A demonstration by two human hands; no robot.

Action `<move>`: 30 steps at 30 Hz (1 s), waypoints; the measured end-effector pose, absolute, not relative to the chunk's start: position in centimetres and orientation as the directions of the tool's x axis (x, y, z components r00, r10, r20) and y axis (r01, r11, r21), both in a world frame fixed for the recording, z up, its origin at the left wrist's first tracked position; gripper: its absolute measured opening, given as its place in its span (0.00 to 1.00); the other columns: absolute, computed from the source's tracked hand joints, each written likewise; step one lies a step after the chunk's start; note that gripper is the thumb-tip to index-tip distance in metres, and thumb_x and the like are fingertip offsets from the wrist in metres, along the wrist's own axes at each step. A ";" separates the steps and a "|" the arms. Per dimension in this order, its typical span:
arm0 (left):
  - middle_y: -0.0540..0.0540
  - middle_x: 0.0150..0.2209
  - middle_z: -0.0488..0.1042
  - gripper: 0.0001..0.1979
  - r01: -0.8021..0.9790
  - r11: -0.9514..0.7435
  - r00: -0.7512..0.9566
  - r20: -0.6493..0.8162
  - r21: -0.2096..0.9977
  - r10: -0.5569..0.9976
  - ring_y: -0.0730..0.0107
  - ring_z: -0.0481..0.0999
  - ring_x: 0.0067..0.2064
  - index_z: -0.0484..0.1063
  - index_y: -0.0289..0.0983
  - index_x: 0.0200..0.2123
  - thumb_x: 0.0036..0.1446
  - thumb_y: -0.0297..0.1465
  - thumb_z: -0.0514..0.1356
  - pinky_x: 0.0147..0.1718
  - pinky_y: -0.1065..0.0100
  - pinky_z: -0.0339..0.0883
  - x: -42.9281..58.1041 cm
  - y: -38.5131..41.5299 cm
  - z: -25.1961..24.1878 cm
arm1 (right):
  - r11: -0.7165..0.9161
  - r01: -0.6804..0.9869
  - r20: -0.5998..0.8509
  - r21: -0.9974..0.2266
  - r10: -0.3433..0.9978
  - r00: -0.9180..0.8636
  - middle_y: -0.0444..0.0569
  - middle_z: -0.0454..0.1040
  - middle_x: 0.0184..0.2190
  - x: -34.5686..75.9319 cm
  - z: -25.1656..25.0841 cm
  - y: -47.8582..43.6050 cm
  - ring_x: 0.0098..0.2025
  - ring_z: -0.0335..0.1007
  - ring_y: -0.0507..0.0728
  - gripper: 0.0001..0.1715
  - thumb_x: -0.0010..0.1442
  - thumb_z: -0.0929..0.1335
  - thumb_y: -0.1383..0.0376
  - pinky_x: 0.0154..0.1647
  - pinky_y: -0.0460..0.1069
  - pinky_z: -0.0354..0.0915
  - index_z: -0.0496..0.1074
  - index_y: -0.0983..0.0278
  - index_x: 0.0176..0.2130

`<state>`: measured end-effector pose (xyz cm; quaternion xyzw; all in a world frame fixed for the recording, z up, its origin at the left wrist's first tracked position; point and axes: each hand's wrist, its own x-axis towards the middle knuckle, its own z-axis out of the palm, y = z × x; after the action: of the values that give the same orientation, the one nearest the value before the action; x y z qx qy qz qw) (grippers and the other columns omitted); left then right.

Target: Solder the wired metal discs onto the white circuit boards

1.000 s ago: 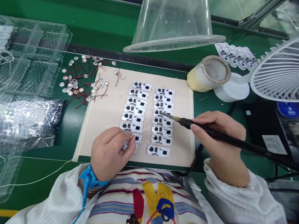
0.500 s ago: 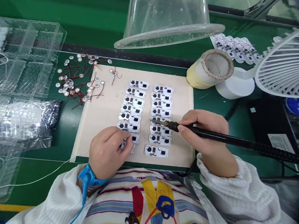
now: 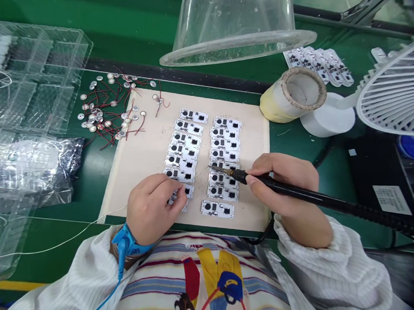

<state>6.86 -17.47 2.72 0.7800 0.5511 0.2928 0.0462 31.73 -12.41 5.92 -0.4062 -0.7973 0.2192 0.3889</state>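
My right hand (image 3: 283,182) grips a soldering iron (image 3: 295,189) like a pen. Its metal tip lies over a board in the right-hand column of white circuit boards (image 3: 223,180), just below the column's middle. My left hand (image 3: 157,205), thumb and forefinger pinched, rests over the lower end of the left-hand column of circuit boards (image 3: 183,151), partly covering the lowest ones. A thin pale solder wire (image 3: 66,245) runs from the left edge to this hand and passes out of sight under it; its end is too fine to make out. A blue wrist strap (image 3: 129,243) circles my left wrist.
Small metal discs with red wires (image 3: 98,117) lie in a heap left of the beige board (image 3: 137,156). A clear funnel-shaped hood (image 3: 237,45) hangs above. At right stand a cardboard tube (image 3: 289,97) and a white fan (image 3: 397,91). Clear trays (image 3: 40,95) fill the left.
The view has shifted slightly. Both hands hold nearly the same place over the boards, and the iron's tip stays at the same circuit board.
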 end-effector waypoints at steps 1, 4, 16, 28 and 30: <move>0.50 0.23 0.73 0.04 0.831 -0.389 0.219 0.410 0.397 0.885 0.72 0.71 0.26 0.73 0.37 0.27 0.54 0.27 0.61 0.27 0.70 0.67 6.9 -17.5 2.7 | 0.573 0.476 0.442 -0.667 0.819 -0.367 0.44 0.71 0.21 31.7 5.9 -12.4 0.21 0.68 0.55 0.09 0.51 0.69 0.73 0.18 0.51 0.64 0.69 0.58 0.30; 0.49 0.23 0.73 0.04 0.831 -0.384 0.215 0.405 0.403 0.889 0.72 0.72 0.26 0.73 0.36 0.27 0.54 0.27 0.61 0.27 0.70 0.67 6.9 -17.5 2.7 | 0.567 0.480 0.439 -0.670 0.823 -0.360 0.44 0.71 0.21 31.8 5.8 -12.4 0.22 0.68 0.55 0.09 0.51 0.69 0.73 0.19 0.51 0.65 0.68 0.58 0.30; 0.47 0.23 0.73 0.04 0.825 -0.391 0.228 0.393 0.408 0.891 0.70 0.71 0.26 0.75 0.34 0.27 0.53 0.25 0.62 0.27 0.69 0.66 7.1 -17.4 2.6 | 0.594 0.448 0.461 -0.668 0.803 -0.378 0.44 0.70 0.21 31.7 5.7 -12.5 0.22 0.68 0.53 0.09 0.51 0.69 0.73 0.19 0.49 0.64 0.68 0.60 0.30; 0.49 0.23 0.72 0.03 0.815 -0.389 0.204 0.416 0.429 0.886 0.71 0.71 0.26 0.74 0.35 0.27 0.53 0.26 0.62 0.27 0.69 0.66 7.1 -17.5 2.3 | 0.658 0.433 0.551 -0.616 0.753 -0.361 0.43 0.70 0.21 31.7 5.5 -12.7 0.21 0.69 0.53 0.09 0.51 0.68 0.74 0.18 0.49 0.65 0.69 0.60 0.32; 0.49 0.24 0.72 0.03 0.815 -0.390 0.203 0.420 0.429 0.884 0.71 0.72 0.26 0.74 0.36 0.28 0.54 0.26 0.62 0.27 0.69 0.67 7.2 -17.4 2.3 | 0.656 0.441 0.561 -0.612 0.754 -0.342 0.43 0.70 0.21 31.8 5.5 -12.7 0.21 0.69 0.53 0.09 0.51 0.69 0.74 0.18 0.49 0.64 0.69 0.60 0.31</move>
<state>7.16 -17.41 2.30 0.7735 0.5492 0.3113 0.0560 31.78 -12.68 5.48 -0.3736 -0.7993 0.1796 0.4351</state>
